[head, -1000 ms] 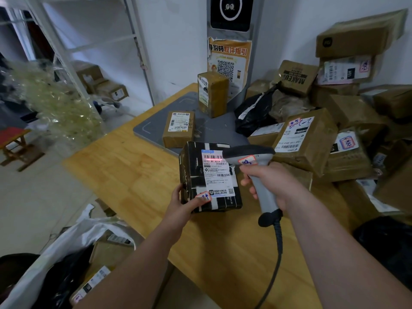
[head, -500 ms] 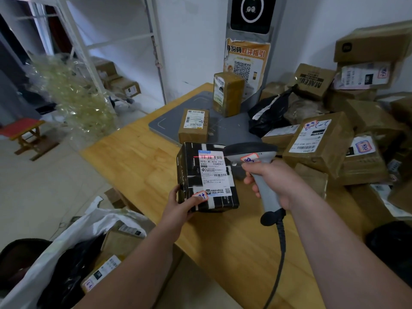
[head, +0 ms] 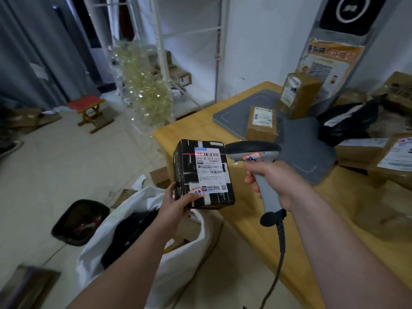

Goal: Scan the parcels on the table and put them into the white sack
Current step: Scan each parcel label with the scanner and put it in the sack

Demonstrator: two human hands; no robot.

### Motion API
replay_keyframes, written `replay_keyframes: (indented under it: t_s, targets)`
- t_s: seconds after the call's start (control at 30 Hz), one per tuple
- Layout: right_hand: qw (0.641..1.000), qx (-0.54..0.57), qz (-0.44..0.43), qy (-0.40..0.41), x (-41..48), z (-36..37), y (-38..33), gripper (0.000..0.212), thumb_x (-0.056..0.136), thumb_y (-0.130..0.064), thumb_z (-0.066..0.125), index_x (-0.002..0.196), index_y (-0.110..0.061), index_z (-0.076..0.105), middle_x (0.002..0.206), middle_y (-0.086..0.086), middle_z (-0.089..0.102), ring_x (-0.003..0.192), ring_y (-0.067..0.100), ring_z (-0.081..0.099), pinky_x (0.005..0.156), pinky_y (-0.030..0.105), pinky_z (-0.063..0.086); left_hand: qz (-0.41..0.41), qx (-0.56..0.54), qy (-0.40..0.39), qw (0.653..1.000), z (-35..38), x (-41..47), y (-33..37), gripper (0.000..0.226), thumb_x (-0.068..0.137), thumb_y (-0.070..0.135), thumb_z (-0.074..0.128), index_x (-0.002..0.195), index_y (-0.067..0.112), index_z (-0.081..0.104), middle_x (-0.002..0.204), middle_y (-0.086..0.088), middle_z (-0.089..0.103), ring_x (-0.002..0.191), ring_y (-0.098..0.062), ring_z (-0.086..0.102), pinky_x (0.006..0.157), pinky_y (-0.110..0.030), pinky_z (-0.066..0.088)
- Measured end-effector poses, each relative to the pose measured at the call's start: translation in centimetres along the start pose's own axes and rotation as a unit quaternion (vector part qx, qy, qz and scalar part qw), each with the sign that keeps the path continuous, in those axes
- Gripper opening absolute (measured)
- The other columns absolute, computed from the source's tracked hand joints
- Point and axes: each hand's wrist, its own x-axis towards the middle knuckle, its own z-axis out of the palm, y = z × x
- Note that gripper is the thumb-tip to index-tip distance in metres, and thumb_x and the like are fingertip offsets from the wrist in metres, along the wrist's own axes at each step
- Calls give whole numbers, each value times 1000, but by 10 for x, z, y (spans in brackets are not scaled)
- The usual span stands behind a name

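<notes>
My left hand (head: 176, 202) grips the lower left corner of a black parcel (head: 189, 175) with a white shipping label, held in the air at the table's left edge. A red scan line crosses the top of that label. My right hand (head: 274, 181) grips the handle of a grey barcode scanner (head: 254, 150), whose head points at the parcel from the right. The white sack (head: 178, 270) stands open on the floor below the parcel, with dark and brown parcels inside. More brown parcels (head: 262, 123) lie on the wooden table (head: 200, 134).
A grey pad (head: 305, 148) covers part of the table. A tall brown box (head: 298, 94) and a black bag (head: 347, 123) sit behind it. A black bin (head: 80, 221) stands left of the sack. A red stool (head: 89, 110) and a white rack (head: 160, 52) stand further off.
My left hand has carried the black parcel left, off the table and over the sack. The scanner followed it, its red line still on the label. My view swung left and down.
</notes>
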Motion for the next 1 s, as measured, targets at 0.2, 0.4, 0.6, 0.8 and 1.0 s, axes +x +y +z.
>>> replay_keyframes:
  t_s: [0.2, 0.4, 0.6, 0.8, 1.0]
  targets:
    - [999, -12, 5, -31, 3, 81, 4, 18, 86, -24, 69, 80, -8, 66, 67, 5, 65, 51, 14, 53, 51, 26, 44, -20, -5, 42, 999, -85, -6, 1, 77, 75, 10, 79, 137, 28, 38, 116, -11, 64, 102, -27, 67, 85, -38, 56]
    - [997, -11, 38, -61, 15, 147, 35, 18, 86, -23, 70, 93, -6, 70, 76, 9, 69, 50, 14, 51, 51, 26, 42, -41, 68, 131, 988, -163, -3, -13, 90, 59, 25, 89, 134, 33, 40, 119, -9, 63, 100, -27, 68, 86, -44, 56]
    - [990, -34, 95, -97, 33, 198, 90, 20, 86, -27, 71, 97, -11, 68, 87, 9, 72, 59, 14, 56, 56, 29, 46, -81, 268, 252, 926, -226, 10, -50, 112, 34, 59, 81, 136, 37, 40, 129, -10, 47, 112, -27, 53, 97, -43, 50]
    - [978, -46, 164, -124, 61, 238, 159, 16, 88, -30, 70, 97, -20, 61, 102, 4, 65, 75, 19, 65, 61, 27, 48, -96, 486, 230, 837, -245, 18, -83, 89, 67, 41, 80, 143, 34, 34, 133, -14, 24, 125, -37, 24, 103, -44, 36]
    - [966, -86, 212, -122, 84, 269, 228, 26, 86, -34, 71, 99, -16, 58, 95, 7, 62, 89, 27, 68, 81, 40, 57, -159, 654, 87, 734, -252, 33, -114, 86, 69, 57, 68, 146, 39, 33, 128, -12, 24, 118, -35, 26, 96, -40, 42]
